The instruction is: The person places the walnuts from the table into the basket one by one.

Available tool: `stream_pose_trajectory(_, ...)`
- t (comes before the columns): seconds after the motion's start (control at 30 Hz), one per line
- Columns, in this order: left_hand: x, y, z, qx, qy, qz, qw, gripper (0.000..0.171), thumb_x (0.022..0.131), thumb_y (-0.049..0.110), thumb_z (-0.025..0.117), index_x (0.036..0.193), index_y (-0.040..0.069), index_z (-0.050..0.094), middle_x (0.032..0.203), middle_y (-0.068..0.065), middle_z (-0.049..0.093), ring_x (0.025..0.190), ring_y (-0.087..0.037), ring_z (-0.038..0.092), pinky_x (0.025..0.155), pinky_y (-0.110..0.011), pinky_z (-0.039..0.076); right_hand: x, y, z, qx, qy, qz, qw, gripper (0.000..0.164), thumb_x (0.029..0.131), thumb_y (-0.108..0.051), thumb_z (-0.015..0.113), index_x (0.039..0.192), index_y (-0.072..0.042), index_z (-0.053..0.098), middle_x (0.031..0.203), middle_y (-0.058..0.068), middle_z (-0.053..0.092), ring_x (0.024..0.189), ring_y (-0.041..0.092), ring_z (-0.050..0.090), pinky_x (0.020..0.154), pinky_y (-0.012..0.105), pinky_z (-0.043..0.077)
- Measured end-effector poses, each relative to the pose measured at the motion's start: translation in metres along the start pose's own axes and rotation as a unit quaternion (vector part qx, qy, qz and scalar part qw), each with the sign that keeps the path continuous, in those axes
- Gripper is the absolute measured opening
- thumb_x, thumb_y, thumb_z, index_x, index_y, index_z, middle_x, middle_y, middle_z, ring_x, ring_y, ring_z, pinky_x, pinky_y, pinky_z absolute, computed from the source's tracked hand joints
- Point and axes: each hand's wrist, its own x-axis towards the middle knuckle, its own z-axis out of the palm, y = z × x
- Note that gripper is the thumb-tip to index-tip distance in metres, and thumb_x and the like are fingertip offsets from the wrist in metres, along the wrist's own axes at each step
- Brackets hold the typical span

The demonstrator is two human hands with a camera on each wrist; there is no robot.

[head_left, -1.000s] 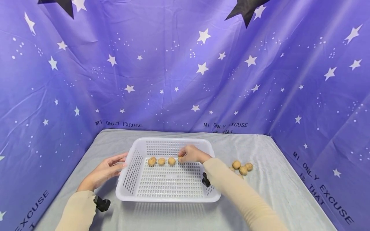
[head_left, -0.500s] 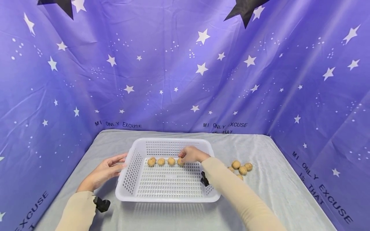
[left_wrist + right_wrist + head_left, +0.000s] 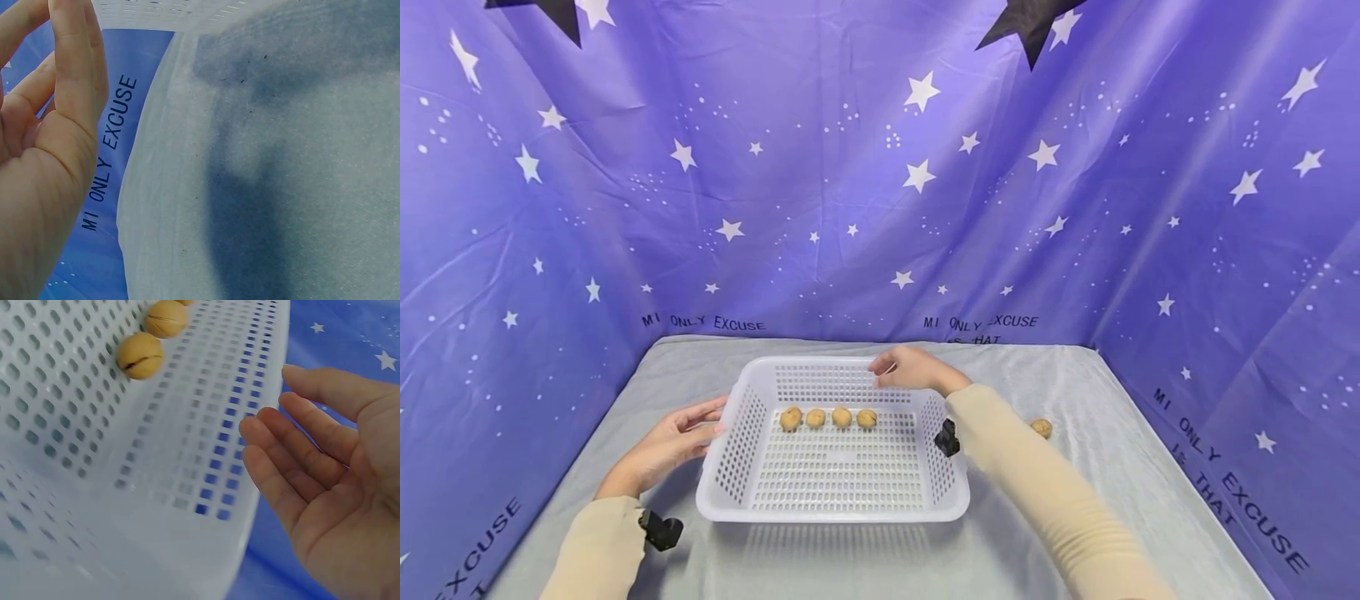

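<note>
A white plastic basket with perforated walls sits in the middle of the table. On its floor several walnuts lie in a straight row toward the back, the rightmost walnut nearest my right hand. My left hand is at the basket's left end, its extended fingers right at the rim. In the left wrist view the left hand shows its fingers pointing up toward the basket. My right hand hovers over the back right rim with nothing in it; the right wrist view shows its fingers loosely bent beside the wall.
A walnut lies on the grey cloth right of the basket, partly behind the right sleeve, which hides that area. A purple star-printed curtain encloses the table at the back and sides.
My right hand has let go of the rightmost walnut in the row and risen back and slightly right to the far rim. The right sleeve now covers most walnuts on the cloth. The left hand stays put.
</note>
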Motion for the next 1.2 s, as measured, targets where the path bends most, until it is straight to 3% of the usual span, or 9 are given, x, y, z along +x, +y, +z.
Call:
stream_pose_trajectory(0.2, 0.001, 0.0, 0.001, 0.002, 0.001, -0.001, 1.0, 0.064, 0.1, 0.01, 0.063, 0.155, -0.002, 0.031, 0.142, -0.023, 0.048, 0.112, -0.018, 0.063, 0.09, -0.037, 0.055, -0.012, -0.001, -0.017, -0.003, 0.02, 0.02, 1.0, 0.037, 0.093, -0.018, 0.07, 0.128, -0.007, 0.068, 0.12, 0.008, 0.07, 0.108, 0.021, 0.065, 0.096, 0.04, 0.051)
stream_pose_trajectory(0.5, 0.0, 0.002, 0.001, 0.001, -0.001, -0.001, 1.0, 0.064, 0.1, 0.009, 0.062, 0.155, -0.001, 0.031, 0.143, -0.025, 0.046, 0.111, -0.018, 0.063, 0.09, -0.036, 0.055, -0.041, 0.022, -0.049, -0.011, 0.048, 0.002, 0.999, 0.038, 0.094, -0.017, 0.07, 0.128, -0.001, 0.066, 0.124, 0.014, 0.067, 0.113, 0.03, 0.064, 0.098, 0.048, 0.05)
stream_pose_trajectory(0.73, -0.001, 0.001, 0.001, 0.0, 0.005, -0.006, 1.0, 0.065, 0.1, 0.01, 0.063, 0.155, 0.0, 0.031, 0.141, -0.022, 0.049, 0.111, -0.017, 0.063, 0.091, -0.036, 0.055, -0.07, 0.056, -0.067, -0.002, 0.068, 0.018, 0.998, 0.037, 0.095, -0.017, 0.069, 0.128, -0.001, 0.066, 0.123, 0.016, 0.068, 0.109, 0.029, 0.066, 0.094, 0.045, 0.053)
stream_pose_trajectory(0.9, -0.002, 0.0, 0.001, -0.002, 0.004, -0.001, 1.0, 0.065, 0.1, 0.009, 0.063, 0.155, -0.001, 0.031, 0.139, -0.018, 0.051, 0.111, -0.016, 0.063, 0.09, -0.036, 0.055, -0.091, 0.08, -0.073, 0.015, 0.071, 0.025, 0.997, 0.037, 0.096, -0.014, 0.068, 0.127, 0.005, 0.064, 0.12, 0.019, 0.068, 0.105, 0.031, 0.067, 0.093, 0.047, 0.053)
stream_pose_trajectory(1.2, 0.0, -0.001, 0.001, -0.001, 0.006, -0.002, 1.0, 0.064, 0.1, 0.01, 0.063, 0.155, -0.001, 0.032, 0.14, -0.018, 0.052, 0.111, -0.016, 0.063, 0.09, -0.035, 0.055, -0.119, 0.13, -0.064, 0.028, 0.082, 0.066, 0.994, 0.038, 0.096, -0.014, 0.066, 0.125, 0.009, 0.063, 0.119, 0.024, 0.067, 0.105, 0.033, 0.065, 0.094, 0.048, 0.05)
